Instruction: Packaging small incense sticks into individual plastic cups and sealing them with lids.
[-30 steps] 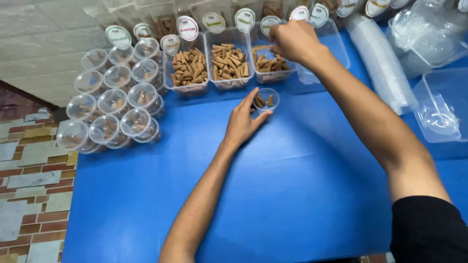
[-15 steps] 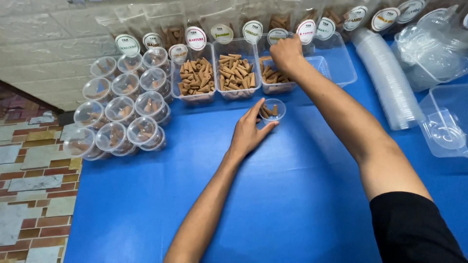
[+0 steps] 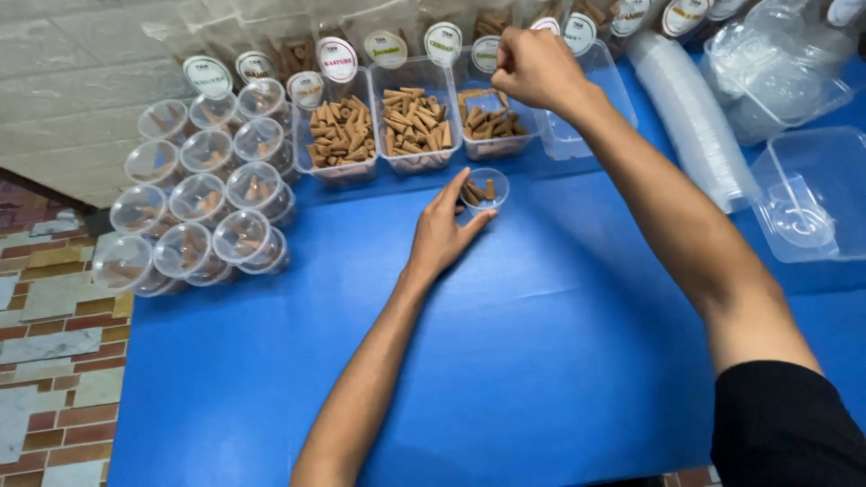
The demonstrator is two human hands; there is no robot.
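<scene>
**Bright light, soft shadows**

The scene is lit brightly and evenly from above. Only faint shadows are cast on the blue table point(image 3: 541, 361). White shine is seen on the clear tubs point(image 3: 794, 194). Lines are bent a little at the edges.

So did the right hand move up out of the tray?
Yes. The right hand has lifted from inside the third tray and now hovers over its back rim, fingers pinched together.

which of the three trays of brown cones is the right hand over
The rightmost tray of cones. The right hand hangs closed above its far right corner; the middle tray and left tray have no hand over them.
</scene>
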